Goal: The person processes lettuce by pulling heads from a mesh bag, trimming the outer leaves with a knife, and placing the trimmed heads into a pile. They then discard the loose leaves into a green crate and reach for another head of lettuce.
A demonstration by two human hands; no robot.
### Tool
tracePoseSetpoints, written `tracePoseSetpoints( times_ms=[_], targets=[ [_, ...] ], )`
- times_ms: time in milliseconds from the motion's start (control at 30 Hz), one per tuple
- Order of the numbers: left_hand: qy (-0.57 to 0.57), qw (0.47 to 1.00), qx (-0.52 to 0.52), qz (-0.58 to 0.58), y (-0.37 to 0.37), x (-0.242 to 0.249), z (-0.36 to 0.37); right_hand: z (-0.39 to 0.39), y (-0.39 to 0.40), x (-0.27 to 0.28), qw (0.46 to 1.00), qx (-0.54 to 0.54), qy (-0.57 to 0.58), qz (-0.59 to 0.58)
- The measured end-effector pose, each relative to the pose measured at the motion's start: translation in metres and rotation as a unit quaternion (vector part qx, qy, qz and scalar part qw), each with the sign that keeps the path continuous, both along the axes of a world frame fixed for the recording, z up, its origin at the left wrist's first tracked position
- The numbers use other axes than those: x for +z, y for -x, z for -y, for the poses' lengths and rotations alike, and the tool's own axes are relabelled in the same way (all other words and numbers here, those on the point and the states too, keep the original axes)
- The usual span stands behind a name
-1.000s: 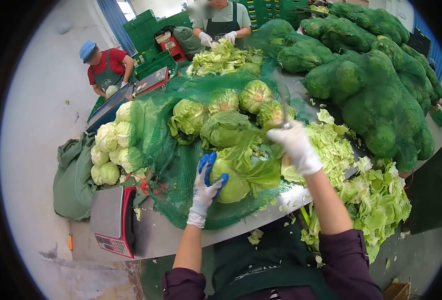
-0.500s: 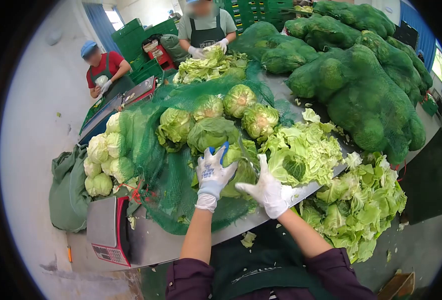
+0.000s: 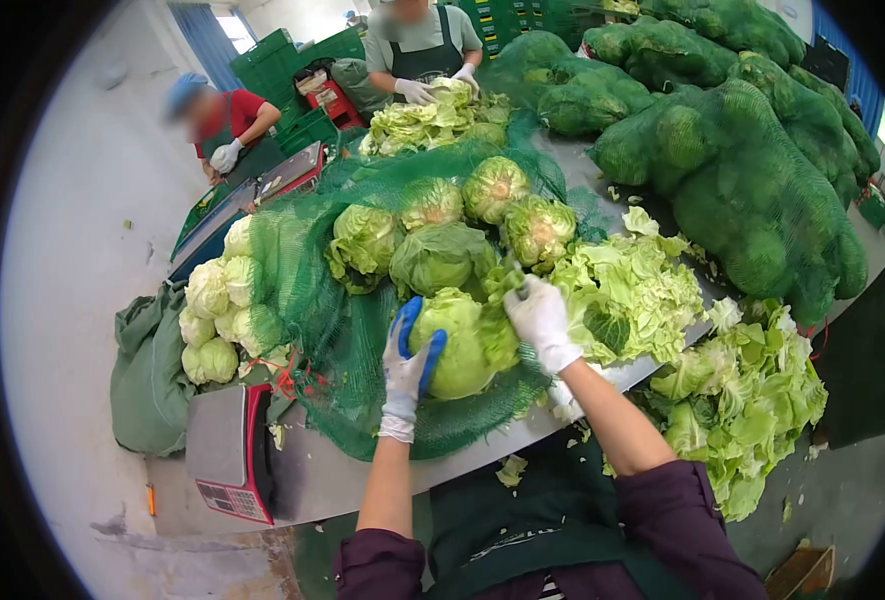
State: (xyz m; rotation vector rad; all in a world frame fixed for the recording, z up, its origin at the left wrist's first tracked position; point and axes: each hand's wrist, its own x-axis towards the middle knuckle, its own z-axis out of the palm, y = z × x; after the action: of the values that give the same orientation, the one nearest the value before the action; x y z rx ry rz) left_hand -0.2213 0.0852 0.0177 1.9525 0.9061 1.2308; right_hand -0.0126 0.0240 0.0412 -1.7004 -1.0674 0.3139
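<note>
A pale green cabbage (image 3: 455,352) rests on the green netting in front of me. My left hand (image 3: 403,365), in a white and blue glove, cups its left side with thumb and fingers spread around it. My white-gloved right hand (image 3: 541,322) is closed at the cabbage's right side, on a loose outer leaf (image 3: 500,335). Whether that hand also holds a tool is hidden. Just behind sits a darker leafy cabbage (image 3: 441,262). Several cabbages with browned cut stems, among them one cabbage (image 3: 539,232), lie beyond it.
Stripped leaves (image 3: 628,300) are heaped on the table at right, with another leaf pile (image 3: 753,400) lower down. Full net sacks (image 3: 733,190) stand behind. Trimmed cabbages (image 3: 218,290) and a red-edged scale (image 3: 228,440) are at left. Two co-workers, one person (image 3: 425,50) opposite, handle cabbages.
My left hand has moved from the cabbage's top to its left side. My right hand, open before, has closed on the leaf. The cabbage now shows paler and more fully.
</note>
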Motion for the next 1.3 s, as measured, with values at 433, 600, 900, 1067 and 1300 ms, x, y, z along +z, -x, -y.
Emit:
tracePoseSetpoints(
  times_ms=[433,600,900,1067,1300],
  targets=[
    [0.095,0.992,-0.065,-0.045,-0.034,0.018,0.027,-0.002,-0.045,0.043,0.996,-0.024,0.012,0.087],
    [0.138,0.983,-0.114,0.025,-0.024,0.011,0.021,0.007,-0.189,-0.025,0.932,-0.159,0.296,0.134],
    [-0.167,0.933,0.013,-0.319,-0.06,0.04,0.101,0.131,-0.04,-0.004,0.984,0.106,0.086,0.115],
    [-0.205,0.907,0.042,-0.366,-0.079,0.038,0.12,0.153,-0.013,-0.035,0.962,0.077,0.261,-0.014],
    [-0.205,0.917,0.029,-0.342,-0.075,0.039,0.115,0.15,0.003,-0.067,0.976,0.092,0.195,-0.013]
  ],
)
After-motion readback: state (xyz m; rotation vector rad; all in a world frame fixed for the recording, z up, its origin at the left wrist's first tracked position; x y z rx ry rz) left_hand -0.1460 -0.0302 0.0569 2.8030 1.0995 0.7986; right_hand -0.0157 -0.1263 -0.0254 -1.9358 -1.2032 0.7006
